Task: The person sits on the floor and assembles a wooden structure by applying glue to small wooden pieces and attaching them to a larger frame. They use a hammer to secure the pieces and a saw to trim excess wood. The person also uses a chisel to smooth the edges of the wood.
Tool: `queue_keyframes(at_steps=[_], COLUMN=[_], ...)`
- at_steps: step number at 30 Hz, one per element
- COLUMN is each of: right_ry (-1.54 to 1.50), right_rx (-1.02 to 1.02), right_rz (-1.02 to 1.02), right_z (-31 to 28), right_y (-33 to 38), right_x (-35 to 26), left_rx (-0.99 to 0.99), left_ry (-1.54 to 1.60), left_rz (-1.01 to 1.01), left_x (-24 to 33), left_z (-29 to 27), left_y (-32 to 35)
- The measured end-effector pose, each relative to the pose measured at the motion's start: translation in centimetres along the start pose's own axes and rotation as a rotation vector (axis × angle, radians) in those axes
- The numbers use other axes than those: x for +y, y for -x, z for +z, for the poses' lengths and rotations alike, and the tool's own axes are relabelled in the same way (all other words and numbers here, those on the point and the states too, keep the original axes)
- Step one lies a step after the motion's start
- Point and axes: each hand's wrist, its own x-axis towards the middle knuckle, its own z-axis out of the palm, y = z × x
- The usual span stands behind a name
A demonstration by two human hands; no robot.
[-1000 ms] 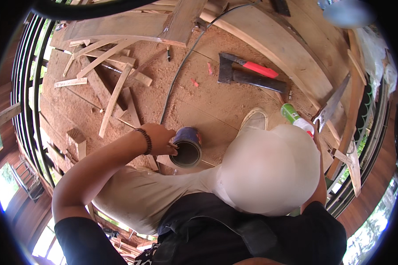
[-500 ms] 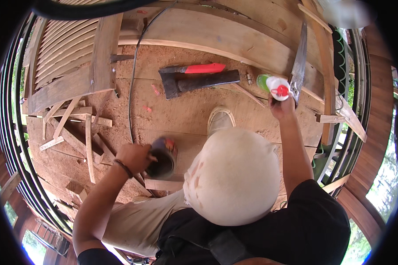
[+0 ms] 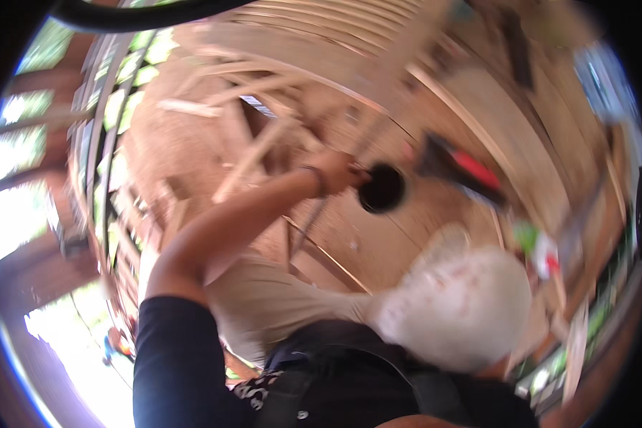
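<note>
The view is smeared by motion. My left hand [image 3: 342,175] is closed on the edge or handle of a dark cup [image 3: 382,189], whose round black opening faces up. Which part it grips is too blurred to tell. My right hand does not show; a pale rounded form like my bent knee [image 3: 456,307] fills that side. Beyond it, a white bottle with a red cap [image 3: 546,255] stands beside a green bottle-like thing [image 3: 526,235]. Farther off on the boards lie a dark axe head [image 3: 434,157] and a red-handled tool [image 3: 476,170].
Loose wooden strips [image 3: 264,153] lie crossed in a heap at the left. A slatted wooden panel [image 3: 335,25] rests at the back. A long board [image 3: 492,128] runs down the right. Sawdust covers the floorboards, and dark railing bars [image 3: 105,143] edge the left.
The view has swung left, shifting everything toward the right. My left hand has moved forward with the cup. My right hand, formerly at the white bottle beside the handsaw, no longer shows.
</note>
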Motion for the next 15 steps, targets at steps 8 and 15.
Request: queue_keyframes(at_steps=[8,15], right_ry=[1.009,1.358], right_rx=[-0.442,-1.633], right_rz=[-0.474,-0.722], right_z=[12.4,26.1], right_y=[4.2,12.8], right_x=[4.5,11.3], left_rx=[0.420,0.527], left_ry=[-0.154,-0.201], left_rz=[0.097,0.122], left_x=[0.8,-6.6], left_z=[-11.6,-9.4], left_y=[9.1,9.7])
